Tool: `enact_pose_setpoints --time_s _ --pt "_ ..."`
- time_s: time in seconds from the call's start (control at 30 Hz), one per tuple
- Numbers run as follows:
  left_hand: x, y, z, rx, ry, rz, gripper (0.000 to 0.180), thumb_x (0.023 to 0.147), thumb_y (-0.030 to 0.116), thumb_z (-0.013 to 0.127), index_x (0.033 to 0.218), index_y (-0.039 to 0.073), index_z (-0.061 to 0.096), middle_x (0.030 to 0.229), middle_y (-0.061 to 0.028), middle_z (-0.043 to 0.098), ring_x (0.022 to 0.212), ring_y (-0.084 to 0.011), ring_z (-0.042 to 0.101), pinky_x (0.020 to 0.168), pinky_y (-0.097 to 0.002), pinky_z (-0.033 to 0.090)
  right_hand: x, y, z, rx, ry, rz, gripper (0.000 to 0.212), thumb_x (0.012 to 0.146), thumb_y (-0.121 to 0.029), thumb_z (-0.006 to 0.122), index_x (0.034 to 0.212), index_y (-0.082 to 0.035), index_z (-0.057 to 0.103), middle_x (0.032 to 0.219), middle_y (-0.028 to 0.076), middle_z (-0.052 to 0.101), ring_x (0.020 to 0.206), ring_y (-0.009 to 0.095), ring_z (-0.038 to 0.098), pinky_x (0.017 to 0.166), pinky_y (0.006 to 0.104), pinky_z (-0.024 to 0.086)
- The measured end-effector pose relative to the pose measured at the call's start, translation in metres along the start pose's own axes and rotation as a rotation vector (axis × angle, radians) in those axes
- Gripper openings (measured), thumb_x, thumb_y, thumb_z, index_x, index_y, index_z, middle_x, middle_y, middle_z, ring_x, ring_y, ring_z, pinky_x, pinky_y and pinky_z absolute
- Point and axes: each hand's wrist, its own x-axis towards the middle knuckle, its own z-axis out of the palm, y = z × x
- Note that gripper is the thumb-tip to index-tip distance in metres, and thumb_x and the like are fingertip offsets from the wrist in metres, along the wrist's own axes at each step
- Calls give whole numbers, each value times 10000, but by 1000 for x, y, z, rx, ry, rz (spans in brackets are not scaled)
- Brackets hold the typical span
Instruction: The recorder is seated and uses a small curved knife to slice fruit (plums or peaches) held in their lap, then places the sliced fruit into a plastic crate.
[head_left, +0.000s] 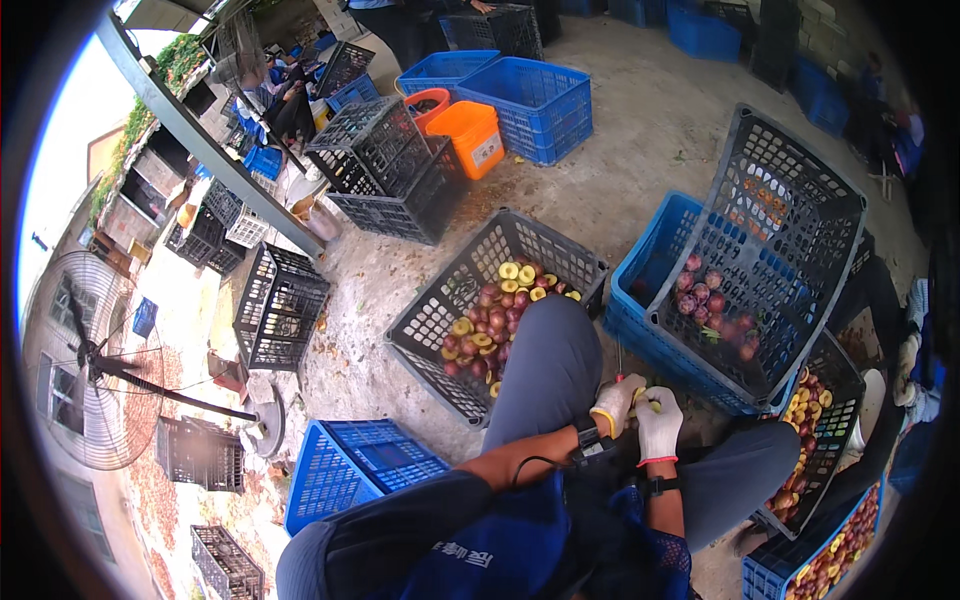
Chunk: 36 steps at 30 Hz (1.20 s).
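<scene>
Both my hands wear pale work gloves and are close together between my knees. My left hand (610,404) is closed around a knife (619,379); its red handle shows at the fingers and a thin blade points away. My right hand (659,428) has its fingers closed on a small yellow-green piece of fruit (652,403), probably a plum, mostly hidden by the gloves. Beyond my left knee, a black crate (418,372) holds plums (497,318), several cut open to yellow flesh. At the right, a tilted black crate (780,200) with a few whole plums rests on a blue crate (628,318).
A blue crate (350,470) stands by my left thigh. Stacked black crates (385,180), an orange bucket (466,135) and blue crates (540,110) stand ahead. At right, another black crate (845,410) holds cut plums beside a co-worker's gloved hand (907,360). A large fan (95,360) is left.
</scene>
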Motion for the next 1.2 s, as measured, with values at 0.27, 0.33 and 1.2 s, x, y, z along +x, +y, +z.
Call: enact_pose_setpoints --time_s 0.27,0.33,1.2 --pt "-14 4 -10 109 -64 247 196 852 259 697 793 77 656 687 -32 589 571 -152 529 529 -335 414 -10 -28 4 20 -112 -14 44 886 -16 662 916 15 671 790 41 664 669 120 627 606 272 510" --pt "-29 20 -6 45 -32 167 199 853 284 707 806 100 649 697 -28 574 575 -162 520 528 -334 400 -12 -15 5 44 -65 -43 41 893 -13 658 922 14 671 806 46 665 686 113 627 619 262 510" --pt "21 1 12 -164 -337 -10 245 966 367 657 947 127 613 776 -47 610 467 -103 401 485 -282 293 10 -108 -298 73 847 -234 165 997 -155 673 1126 -53 665 820 19 672 576 74 603 542 206 471"
